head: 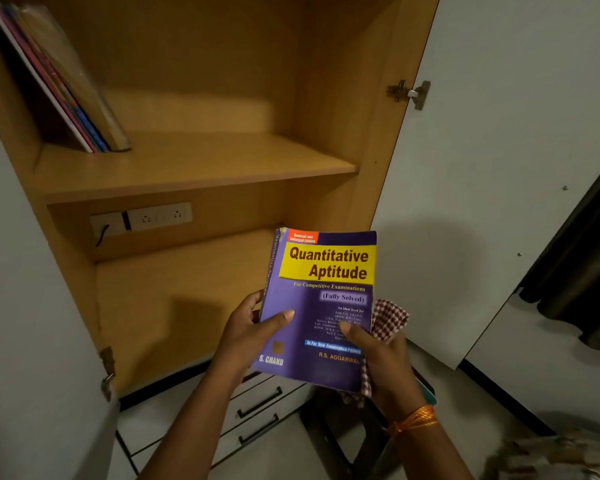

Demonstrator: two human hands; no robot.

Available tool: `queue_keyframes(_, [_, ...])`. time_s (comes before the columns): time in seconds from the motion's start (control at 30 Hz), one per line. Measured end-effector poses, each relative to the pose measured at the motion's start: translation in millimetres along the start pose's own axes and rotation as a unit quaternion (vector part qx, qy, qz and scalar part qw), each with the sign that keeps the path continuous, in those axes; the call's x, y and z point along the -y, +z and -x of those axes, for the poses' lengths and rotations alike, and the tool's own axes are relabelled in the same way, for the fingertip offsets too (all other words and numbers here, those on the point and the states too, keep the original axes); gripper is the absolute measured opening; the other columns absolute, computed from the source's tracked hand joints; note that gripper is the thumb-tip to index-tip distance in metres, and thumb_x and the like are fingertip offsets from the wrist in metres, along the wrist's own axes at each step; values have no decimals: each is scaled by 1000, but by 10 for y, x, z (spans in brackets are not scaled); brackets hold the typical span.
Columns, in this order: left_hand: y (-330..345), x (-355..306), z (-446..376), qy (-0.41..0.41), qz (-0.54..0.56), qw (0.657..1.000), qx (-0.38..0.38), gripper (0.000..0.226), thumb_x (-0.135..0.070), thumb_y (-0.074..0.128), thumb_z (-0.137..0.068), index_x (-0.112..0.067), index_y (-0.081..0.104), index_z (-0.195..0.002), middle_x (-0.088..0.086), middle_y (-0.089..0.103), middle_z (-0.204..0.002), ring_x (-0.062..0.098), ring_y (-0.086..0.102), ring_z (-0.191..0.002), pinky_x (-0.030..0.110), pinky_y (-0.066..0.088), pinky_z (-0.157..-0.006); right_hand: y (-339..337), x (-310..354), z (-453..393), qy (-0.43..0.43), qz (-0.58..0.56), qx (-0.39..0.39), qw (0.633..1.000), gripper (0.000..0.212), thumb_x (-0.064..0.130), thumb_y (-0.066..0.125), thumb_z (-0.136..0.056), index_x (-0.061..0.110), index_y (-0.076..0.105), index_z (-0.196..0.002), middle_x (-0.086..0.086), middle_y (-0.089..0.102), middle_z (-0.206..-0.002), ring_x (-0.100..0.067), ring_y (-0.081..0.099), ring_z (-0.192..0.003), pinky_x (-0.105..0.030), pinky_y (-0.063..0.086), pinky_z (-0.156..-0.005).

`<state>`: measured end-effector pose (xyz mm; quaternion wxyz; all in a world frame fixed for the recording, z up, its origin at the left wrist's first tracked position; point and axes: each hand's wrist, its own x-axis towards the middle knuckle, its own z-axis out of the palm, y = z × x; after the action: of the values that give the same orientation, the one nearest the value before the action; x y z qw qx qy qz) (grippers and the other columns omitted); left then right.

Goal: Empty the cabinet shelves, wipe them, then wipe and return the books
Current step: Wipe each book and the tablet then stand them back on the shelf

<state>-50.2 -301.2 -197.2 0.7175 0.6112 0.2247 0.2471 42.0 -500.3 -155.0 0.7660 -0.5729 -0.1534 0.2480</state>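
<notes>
The left hand holds the purple book by its left edge, with the thumb lying on the cover and the other fingers curled behind. The right hand holds the book's lower right side, thumb on the cover. This hand also holds a red and white checked cloth, which is pressed against the back of the book and sticks out to the right of it. An orange thread band is on the right wrist.

The book is held up in front of the lower shelf of the open wooden cabinet. Above the book is the upper shelf. A few thin books lean at its far left end. White wall sockets sit up and left of the book. White drawers with dark handles are below the book. The white cabinet door stands open to the book's right.
</notes>
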Motion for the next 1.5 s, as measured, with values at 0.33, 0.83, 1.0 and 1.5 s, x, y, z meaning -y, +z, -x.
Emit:
queue_keyframes(0.33, [603, -436, 327, 104, -158, 981, 47, 69, -79, 57, -81, -53, 43, -143, -24, 59, -133, -5, 59, -117, 27, 54, -95, 342, -32, -28, -254, 322, -160, 898, 44, 30, 78, -83, 35, 64, -124, 31, 64, -97, 13, 63, -89, -10, 52, -78])
queue_keyframes(0.83, [469, -557, 310, -56, 313, 948, 15, 58, -43, 71, -86, -14, 59, -134, 18, 69, -127, 37, 69, -112, 49, 57, -88, 697, -518, 417, -367, 581, -52, 725, 72, 36, 52, -78, 28, 40, -148, -11, 38, -158, -33, 31, -148, -53, 21, -116])
queue_keyframes(1.0, [363, -529, 279, -68, 285, 956, -1, 73, -56, 73, -79, -12, 59, -136, 19, 69, -126, 40, 67, -115, 57, 50, -100, 679, -446, 484, -307, 425, -40, 851, 64, 28, 39, -81, 37, 49, -143, 10, 45, -154, -11, 37, -145, -38, 34, -116])
queue_keyframes(1.5, [391, -389, 401, -81, 289, 954, 10, 42, -12, 62, -72, -9, 74, -112, 16, 76, -98, 30, 74, -83, 42, 56, -79, 712, 85, -212, -376, 491, 1, 785, 60, 27, 46, -88, 30, 45, -147, 1, 37, -159, -24, 26, -151, -60, 30, -117])
